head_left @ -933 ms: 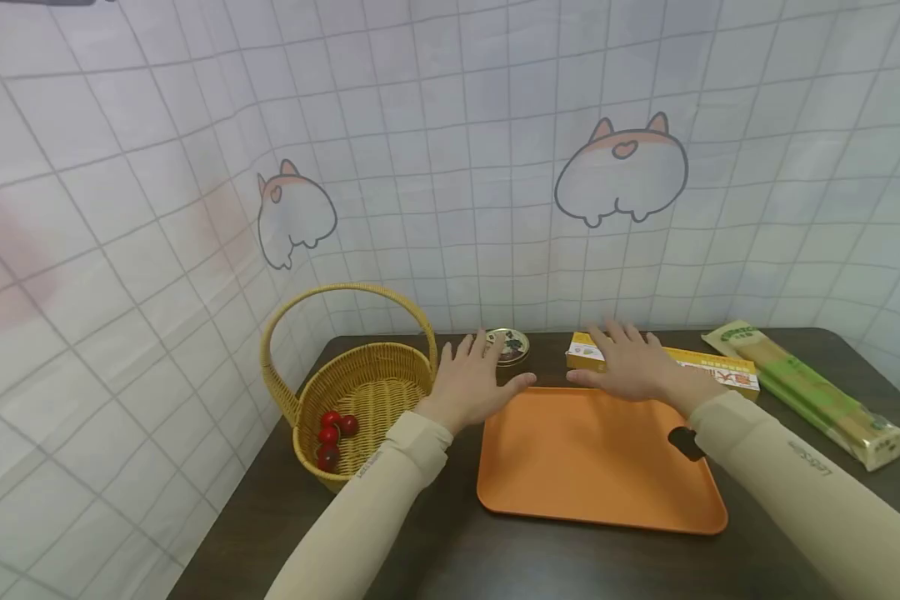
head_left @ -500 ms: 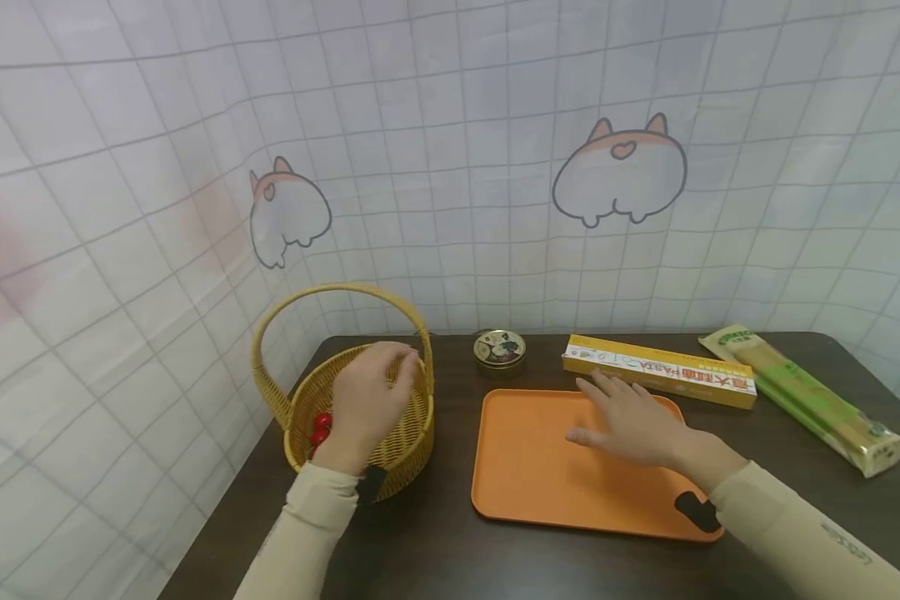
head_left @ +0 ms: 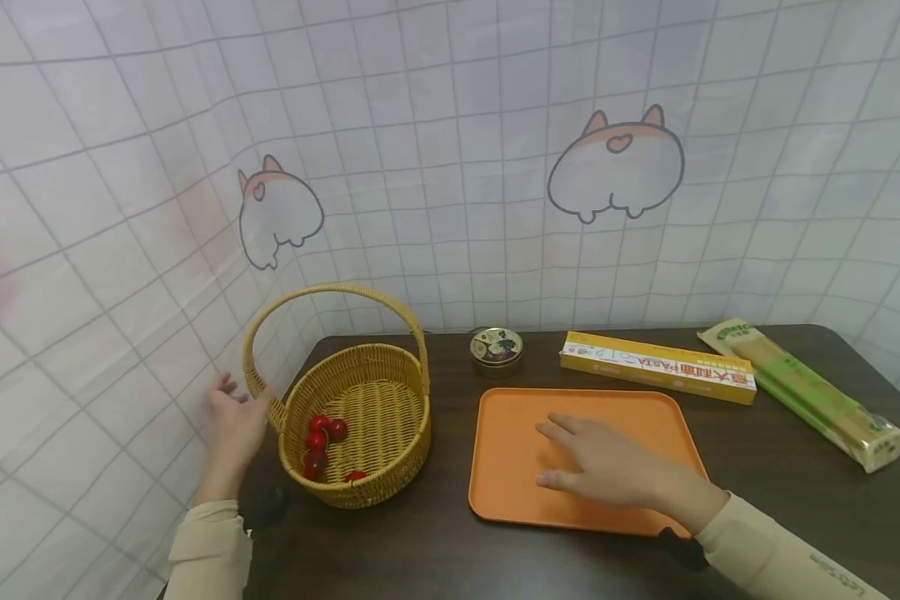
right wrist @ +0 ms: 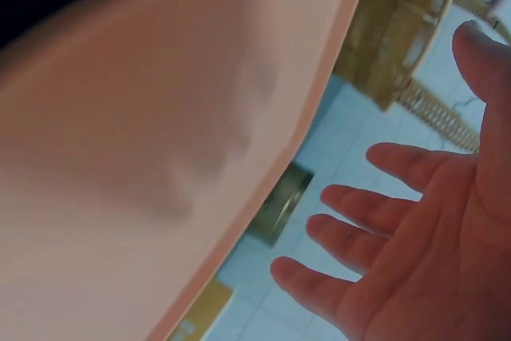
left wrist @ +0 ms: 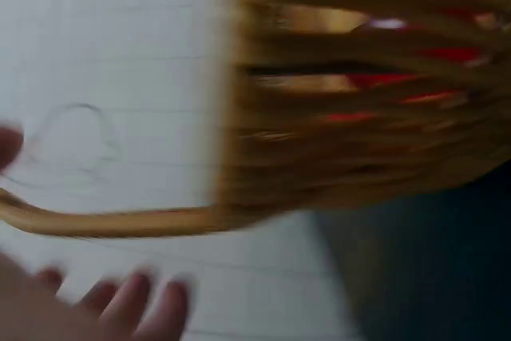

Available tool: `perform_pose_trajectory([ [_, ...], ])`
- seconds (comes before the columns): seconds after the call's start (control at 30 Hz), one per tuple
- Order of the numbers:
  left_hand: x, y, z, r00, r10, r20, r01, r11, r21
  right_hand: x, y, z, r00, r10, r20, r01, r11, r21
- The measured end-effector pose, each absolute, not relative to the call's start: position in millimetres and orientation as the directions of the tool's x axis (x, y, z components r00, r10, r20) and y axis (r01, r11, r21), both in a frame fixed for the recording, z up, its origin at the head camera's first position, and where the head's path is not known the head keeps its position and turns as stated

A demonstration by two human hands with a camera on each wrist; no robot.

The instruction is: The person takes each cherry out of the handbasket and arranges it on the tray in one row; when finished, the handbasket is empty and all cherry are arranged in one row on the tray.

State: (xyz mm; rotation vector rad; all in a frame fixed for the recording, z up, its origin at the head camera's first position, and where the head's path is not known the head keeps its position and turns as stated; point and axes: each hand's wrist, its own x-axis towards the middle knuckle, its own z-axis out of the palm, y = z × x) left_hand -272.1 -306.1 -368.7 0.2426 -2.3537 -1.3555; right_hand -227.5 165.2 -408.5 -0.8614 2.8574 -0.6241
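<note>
While the wicker basket (head_left: 360, 421) sits at the desk's (head_left: 795, 492) 9 o'clock edge, its handle arches upright, spanning 10 to 4 o'clock. Left hand (head_left: 232, 421) just beside its 9 o'clock side, fingers spread, gripping nothing. Right hand (head_left: 607, 462) spread flat over the orange tray (head_left: 510, 483), long axis 9 to 3.

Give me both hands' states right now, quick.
Left hand: open, fingers spread beside the wicker basket, holding nothing.
Right hand: open, fingers relaxed over the orange tray, holding nothing.
</note>
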Motion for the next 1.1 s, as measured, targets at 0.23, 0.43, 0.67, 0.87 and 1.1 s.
perform_pose_trajectory([
  [0.23, -294.8, -321.8, -417.1, -0.988, -0.152, 0.009, -0.056, 0.417, 0.907, -218.5, 143.2, -410.2, -0.806, -0.59, 0.046, -0.56, 0.736, -0.38],
  [0.43, -298.3, -310.2, -435.1, -0.98, -0.185, 0.066, -0.009, 0.382, 0.924, -218.2, 126.9, -412.9, -0.794, -0.593, 0.132, -0.588, 0.695, -0.415],
  [0.67, -295.3, -280.0, -439.5, -0.971, -0.216, 0.101, 0.023, 0.336, 0.941, -227.1, 94.8, -405.9, -0.79, -0.536, 0.297, -0.606, 0.611, -0.51],
  [0.87, -289.9, -265.3, -446.3, -0.951, -0.263, 0.162, 0.071, 0.324, 0.943, -244.9, 60.7, -398.3, -0.808, -0.464, 0.363, -0.568, 0.45, -0.689],
  [1.1, -293.6, -255.9, -452.7, -0.943, -0.276, 0.184, 0.113, 0.255, 0.96, -278.3, 18.6, -401.4, -0.789, -0.537, 0.299, -0.546, 0.388, -0.742],
])
